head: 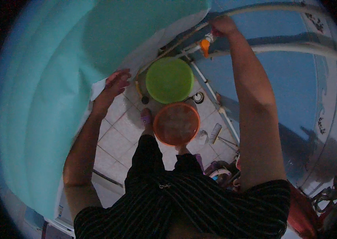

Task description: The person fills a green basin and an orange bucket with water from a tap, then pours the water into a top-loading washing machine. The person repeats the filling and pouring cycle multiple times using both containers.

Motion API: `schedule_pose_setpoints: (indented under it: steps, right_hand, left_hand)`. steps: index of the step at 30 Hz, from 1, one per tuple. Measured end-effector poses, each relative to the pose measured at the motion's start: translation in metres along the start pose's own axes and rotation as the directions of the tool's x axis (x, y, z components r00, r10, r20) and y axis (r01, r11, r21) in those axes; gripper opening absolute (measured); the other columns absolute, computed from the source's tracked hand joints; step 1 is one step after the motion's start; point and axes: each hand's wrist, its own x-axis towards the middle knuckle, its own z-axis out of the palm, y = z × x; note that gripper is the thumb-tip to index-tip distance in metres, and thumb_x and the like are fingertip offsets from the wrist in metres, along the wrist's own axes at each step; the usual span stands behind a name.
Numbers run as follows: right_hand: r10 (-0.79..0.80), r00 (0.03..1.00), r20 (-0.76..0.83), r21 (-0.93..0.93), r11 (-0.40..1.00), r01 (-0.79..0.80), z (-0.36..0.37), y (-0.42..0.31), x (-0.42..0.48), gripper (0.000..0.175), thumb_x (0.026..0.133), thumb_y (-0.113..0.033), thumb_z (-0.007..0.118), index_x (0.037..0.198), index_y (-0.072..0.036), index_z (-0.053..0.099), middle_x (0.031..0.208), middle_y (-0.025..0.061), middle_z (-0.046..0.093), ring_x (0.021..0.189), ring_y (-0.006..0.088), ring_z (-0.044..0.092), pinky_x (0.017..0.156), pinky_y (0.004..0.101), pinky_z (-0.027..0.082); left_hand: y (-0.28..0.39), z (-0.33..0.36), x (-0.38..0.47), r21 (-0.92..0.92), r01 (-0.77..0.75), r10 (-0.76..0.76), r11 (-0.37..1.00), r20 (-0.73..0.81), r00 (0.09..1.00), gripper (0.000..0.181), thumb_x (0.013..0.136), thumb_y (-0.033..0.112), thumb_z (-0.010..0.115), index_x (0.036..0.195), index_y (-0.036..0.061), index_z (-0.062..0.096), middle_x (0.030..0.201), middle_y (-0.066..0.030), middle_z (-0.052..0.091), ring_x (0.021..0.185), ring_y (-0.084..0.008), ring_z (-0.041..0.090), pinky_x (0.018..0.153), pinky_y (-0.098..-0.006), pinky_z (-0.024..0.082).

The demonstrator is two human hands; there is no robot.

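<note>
My left hand point(118, 82) is raised at the lower edge of a large teal sheet point(58, 74), fingers loosely bent and apart, with nothing visible in them. The sheet's pale edge runs past my wrist and slants up to the right. My right hand point(223, 26) is raised at the wall, fingers curled, close to the sheet's far corner and a white pipe valve with an orange handle point(205, 46). What its fingers hold is hidden. Below, on the floor, are a green plastic basin point(170, 80) and an orange basin point(177, 124) that seems to hold liquid.
White pipes point(288, 47) run along the blue wall point(282, 77). On the tiled floor point(117, 139) lie a round floor drain point(198, 97), a brush-like item point(215, 133) and a hose point(139, 86). My slippered foot point(146, 117) stands beside the orange basin. Cluttered items point(220, 173) lie near my right leg.
</note>
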Motion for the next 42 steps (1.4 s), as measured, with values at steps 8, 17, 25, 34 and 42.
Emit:
schedule_pose_setpoints:
  steps: [8,17,25,34,42]
  right_hand:
    - [0.069,0.989,0.133,0.175,0.980,-0.092,0.002,0.030,-0.017,0.028,0.085,-0.026,0.049,0.077,-0.004,0.064,0.066,0.0047,0.062,0.056,0.0125,0.058,0.052,0.0260,0.047]
    - [-0.154,0.986,-0.068,0.342,0.925,0.168,0.026,0.029,-0.088,0.026,0.087,-0.024,0.050,0.097,-0.002,0.061,0.090,0.0059,0.063,0.075,0.0130,0.060,0.064,0.0239,0.047]
    - [0.000,0.998,0.063,0.836,0.546,-0.053,0.046,0.009,-0.159,0.023,0.088,-0.019,0.050,0.102,-0.003,0.059,0.095,0.0061,0.062,0.082,0.0135,0.059,0.073,0.0244,0.046]
    - [0.110,0.976,0.190,0.773,0.595,-0.218,0.090,0.053,-0.213,0.019,0.087,-0.016,0.054,0.100,-0.003,0.060,0.089,0.0049,0.062,0.080,0.0136,0.060,0.068,0.0258,0.048]
    - [0.068,0.977,0.201,0.851,0.481,-0.209,0.124,0.050,-0.248,0.022,0.084,-0.020,0.058,0.100,-0.004,0.061,0.086,0.0026,0.062,0.077,0.0116,0.060,0.065,0.0247,0.047]
  left_hand:
    - [-0.023,0.043,-0.007,0.085,0.053,-0.057,0.995,0.045,0.997,0.042,0.085,0.028,0.054,0.123,0.0102,0.047,0.117,-0.0083,0.051,0.108,-0.0175,0.047,0.094,-0.0313,0.034]
    - [-0.035,0.092,-0.047,0.058,-0.001,0.007,0.998,-0.095,0.995,0.049,0.087,0.029,0.051,0.130,0.0091,0.036,0.130,-0.0093,0.041,0.117,-0.0242,0.042,0.097,-0.0381,0.033]
    - [-0.028,0.075,-0.078,-0.242,-0.220,0.061,0.945,-0.531,0.845,0.067,0.088,0.049,0.040,0.134,0.0027,0.023,0.134,-0.0173,0.033,0.125,-0.0284,0.033,0.100,-0.0468,0.032]
    - [0.089,-0.102,0.024,-0.155,-0.248,0.093,0.956,-0.643,0.761,0.057,0.086,0.056,0.040,0.096,0.0035,0.059,0.097,-0.0060,0.061,0.089,-0.0145,0.055,0.076,-0.0270,0.041]
    - [0.025,-0.043,0.019,-0.152,-0.236,0.109,0.960,-0.573,0.812,0.057,0.085,0.059,0.037,0.087,0.0090,0.063,0.087,-0.0029,0.064,0.081,-0.0123,0.055,0.073,-0.0278,0.041]
